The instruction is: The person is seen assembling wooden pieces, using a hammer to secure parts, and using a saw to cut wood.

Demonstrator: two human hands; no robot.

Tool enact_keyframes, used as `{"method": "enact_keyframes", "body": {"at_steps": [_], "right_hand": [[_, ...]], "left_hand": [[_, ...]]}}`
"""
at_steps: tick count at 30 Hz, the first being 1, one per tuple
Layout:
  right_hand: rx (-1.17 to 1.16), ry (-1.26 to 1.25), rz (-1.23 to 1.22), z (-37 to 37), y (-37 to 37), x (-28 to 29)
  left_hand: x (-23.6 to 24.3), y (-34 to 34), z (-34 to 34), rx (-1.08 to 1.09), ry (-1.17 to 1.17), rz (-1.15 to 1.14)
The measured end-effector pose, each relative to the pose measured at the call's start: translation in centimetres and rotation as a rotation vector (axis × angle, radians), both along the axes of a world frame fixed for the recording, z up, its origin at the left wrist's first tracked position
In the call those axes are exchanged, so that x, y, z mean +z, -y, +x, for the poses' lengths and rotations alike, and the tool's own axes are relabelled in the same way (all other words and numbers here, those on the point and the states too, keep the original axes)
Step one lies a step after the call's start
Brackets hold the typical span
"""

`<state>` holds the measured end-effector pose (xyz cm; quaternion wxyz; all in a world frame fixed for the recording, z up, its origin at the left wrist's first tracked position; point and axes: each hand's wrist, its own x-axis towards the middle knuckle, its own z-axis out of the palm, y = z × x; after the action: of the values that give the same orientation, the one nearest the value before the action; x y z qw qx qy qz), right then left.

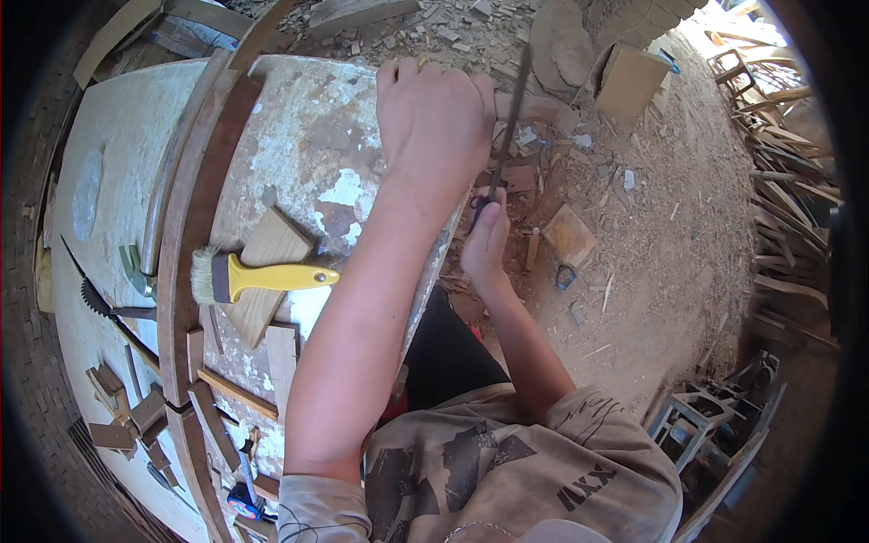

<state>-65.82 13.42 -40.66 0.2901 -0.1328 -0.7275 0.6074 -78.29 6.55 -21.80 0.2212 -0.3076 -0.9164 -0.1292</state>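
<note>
My left hand [434, 113] is closed at the far right corner of the worn, paint-spotted bench [299, 118]. Its fingers curl down and away, so whatever is under them is hidden. Just off the bench's right edge, my right hand [487, 237] grips the dark handle of a handsaw [512, 118]. The long thin blade appears edge-on, rising past my left hand. Beside my left forearm a yellow-handled paintbrush [272, 277] lies across a pale wooden block [281, 237].
A raised wooden rail [186, 217] divides the bench top. Left of it lie a curved dark saw blade [95, 297] and small wood pieces [113, 434]. A tape measure [244, 500] sits near the bench's front. Wood scraps litter the floor [670, 253]; stacked timber [786, 199] lines the right.
</note>
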Motion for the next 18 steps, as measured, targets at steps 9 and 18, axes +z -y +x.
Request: {"method": "enact_keyframes", "body": {"at_steps": [9, 18], "right_hand": [[0.045, -0.055, 0.033, -4.2, -1.9, 8.7], [0.025, -0.025, 0.048, -2.6, -1.5, 2.6]], "left_hand": [[0.1, 0.1, 0.0, 0.003, 0.033, 0.012], [0.1, 0.1, -0.2, 0.009, 0.038, 0.011]]}}
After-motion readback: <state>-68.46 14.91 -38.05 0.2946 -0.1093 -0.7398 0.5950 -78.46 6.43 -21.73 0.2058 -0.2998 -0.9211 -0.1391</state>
